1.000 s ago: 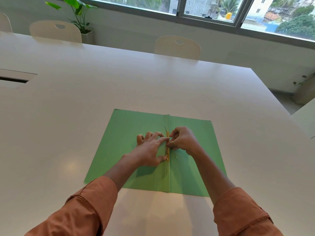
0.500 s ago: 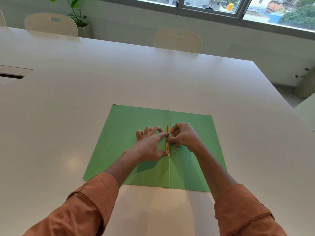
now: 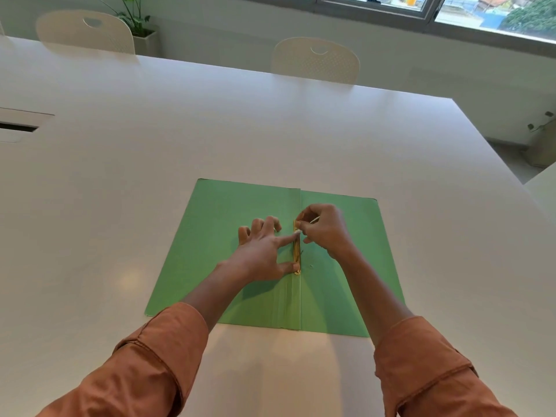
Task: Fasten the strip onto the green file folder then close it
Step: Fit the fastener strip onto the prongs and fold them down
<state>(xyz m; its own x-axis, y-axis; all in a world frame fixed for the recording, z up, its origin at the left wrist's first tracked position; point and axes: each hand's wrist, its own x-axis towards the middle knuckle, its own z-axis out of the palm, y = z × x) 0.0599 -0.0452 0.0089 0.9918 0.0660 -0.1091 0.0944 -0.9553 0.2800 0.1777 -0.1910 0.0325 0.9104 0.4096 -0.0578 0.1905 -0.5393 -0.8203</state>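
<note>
A green file folder [image 3: 210,236] lies open and flat on the white table [image 3: 210,130]. Along its centre fold lies a thin gold metal strip [image 3: 297,257]. My left hand [image 3: 261,254] rests flat on the left leaf, with its forefinger and thumb pressing on the strip. My right hand [image 3: 325,228] is at the strip's far end, where its fingertips pinch the upper tip. Both sleeves are rust orange.
Two cream chairs [image 3: 316,60] stand along the table's far edge, with a potted plant [image 3: 135,16] behind the left one. A cable hatch [image 3: 21,124] sits in the table at the far left. The table's right edge [image 3: 496,152] drops to the floor.
The strip's upright prong has been bent down flat. My right hand has shifted slightly up along the strip, and my left forefinger has stretched out onto it.
</note>
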